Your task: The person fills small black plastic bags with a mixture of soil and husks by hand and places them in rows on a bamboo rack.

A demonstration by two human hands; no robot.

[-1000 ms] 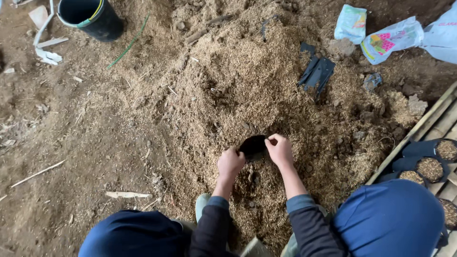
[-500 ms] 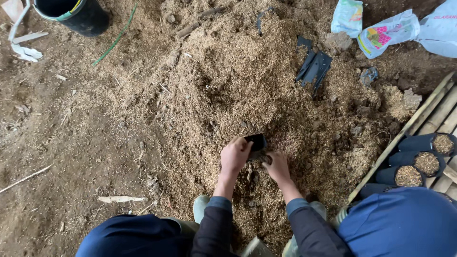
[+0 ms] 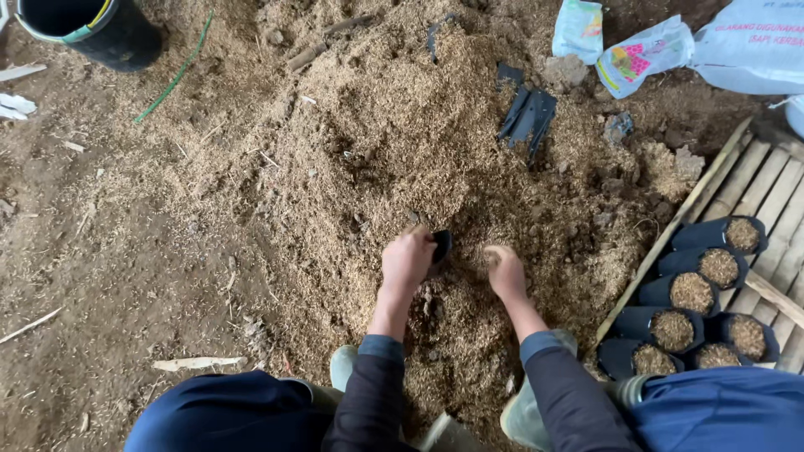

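Note:
My left hand [image 3: 408,261] grips a small black planting bag [image 3: 440,246] low against a big heap of tan husk and soil mix [image 3: 402,151]. Only the bag's edge shows past my fingers. My right hand [image 3: 506,271] is a little to the right of the bag, fingers curled down into the loose mix, apart from the bag. Whether it holds any mix is hidden. Both sleeves are dark, and my blue knees frame the bottom of the view.
Several filled black bags [image 3: 693,293] stand on a bamboo slat platform [image 3: 766,180] at the right. A stack of flat black bags [image 3: 528,115] lies on the heap. A dark bucket [image 3: 92,25] stands top left, printed sacks [image 3: 741,50] top right.
My right hand has let go of the bag's rim and moved right into the mix. My left hand keeps the bag, now lower and more covered.

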